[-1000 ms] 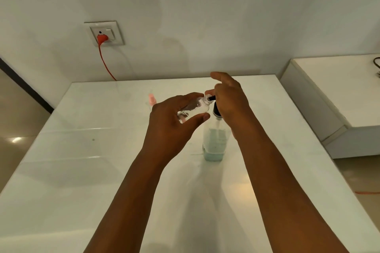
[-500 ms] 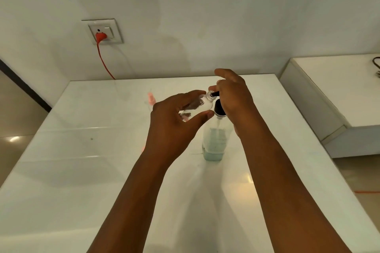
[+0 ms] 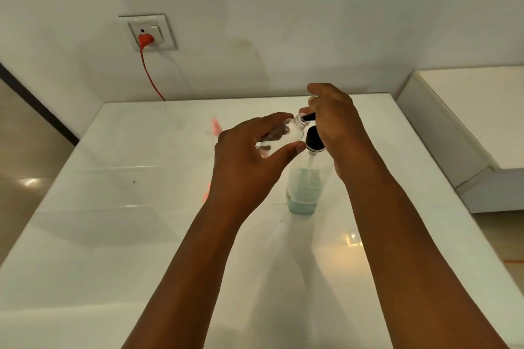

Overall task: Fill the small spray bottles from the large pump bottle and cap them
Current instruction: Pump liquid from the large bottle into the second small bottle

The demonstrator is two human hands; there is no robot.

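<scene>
Above the middle of the white table (image 3: 141,235), your left hand (image 3: 243,161) grips the small spray bottle (image 3: 280,136), tilted with its open neck touching the black pump nozzle (image 3: 307,117). Your right hand (image 3: 337,122) curls over the pump head of the large pump bottle (image 3: 304,190), which stands just right of it.

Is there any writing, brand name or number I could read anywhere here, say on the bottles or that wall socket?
None can be read.
Large pump bottle: no label shows.
Small spray bottle in the left hand: clear, no print visible.
Wall socket: no legible marking.
</scene>
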